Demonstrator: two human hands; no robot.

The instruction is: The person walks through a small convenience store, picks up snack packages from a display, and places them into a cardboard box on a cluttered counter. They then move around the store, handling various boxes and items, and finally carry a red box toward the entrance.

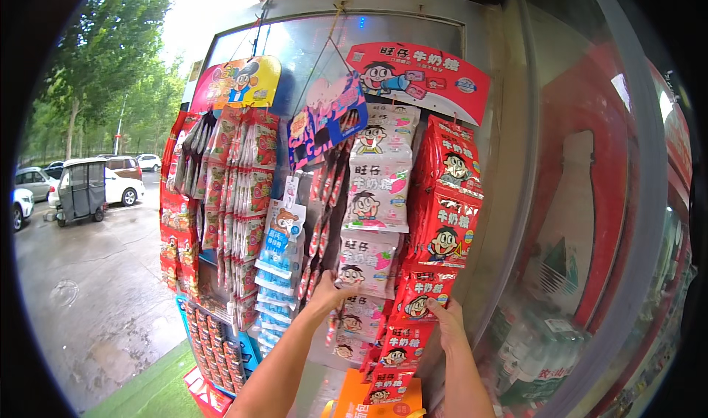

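Two strips of candy packets hang side by side in front of me from a red header card (472, 93). My left hand (328, 294) grips the edge of the pale pink-and-white candy packet strip (372, 197), thumb in front; its other fingers are partly hidden behind the packets. On the right, my right hand (447, 319) pinches the red candy packet strip (445, 230) at its outer edge, its thumb lying on a packet. Below the hands the red strip slants down to the left and overlaps the lower pale packets.
More snack strips hang at left: red-and-green packets (251, 189), blue-and-white packets (276, 259) and a tilted purple card (327, 123). An orange box (352, 392) stands below. Glass with wrapped bottles (538, 351) behind it is at right. A covered three-wheeler (80, 189) and cars stand outside.
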